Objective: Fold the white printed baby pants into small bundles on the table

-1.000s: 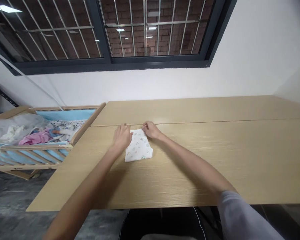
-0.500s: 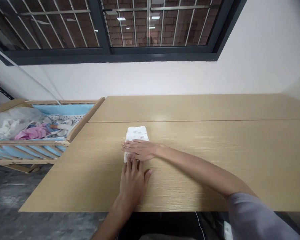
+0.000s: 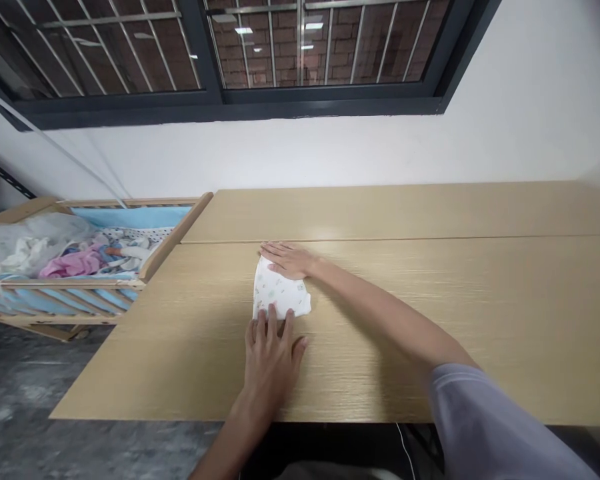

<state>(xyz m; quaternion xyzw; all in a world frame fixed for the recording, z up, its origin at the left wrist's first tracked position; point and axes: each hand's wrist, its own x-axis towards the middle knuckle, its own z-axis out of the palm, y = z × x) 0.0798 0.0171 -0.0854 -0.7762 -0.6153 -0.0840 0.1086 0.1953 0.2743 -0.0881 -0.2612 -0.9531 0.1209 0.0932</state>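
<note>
White printed cloth [image 3: 280, 297] flat on the table [image 3: 430, 320], both hands down on it

Cloth sits just in front of the seam [image 3: 405, 238] that runs along the table, near the left edge, well back from the front edge. Small scattered print, tapered outline, wider at the end nearest the front edge.

Right hand [image 3: 287, 260]: palm down, fingers stretched out together over the cloth's far end, hiding that corner. Pressing flat, no grip. Left hand [image 3: 270, 357]: palm down, fingers extended and spread, fingertips at the cloth's near edge, thumb out to the right over bare table. Also no grip. Right forearm reaches in over the front edge from a grey sleeve [image 3: 485, 420].

Off the table's left edge: wooden crib [image 3: 177, 237], blue lining [image 3: 135, 216], holding a pink cloth [image 3: 75, 262], white fabric [image 3: 27, 255] and translucent sheeting [image 3: 55, 229].

Behind the back edge: white wall [image 3: 305, 153], then a dark window frame [image 3: 330, 102] with metal bars [image 3: 300, 47] and brick [image 3: 340, 60] beyond. Grey floor [image 3: 40, 380] below the front left corner.
</note>
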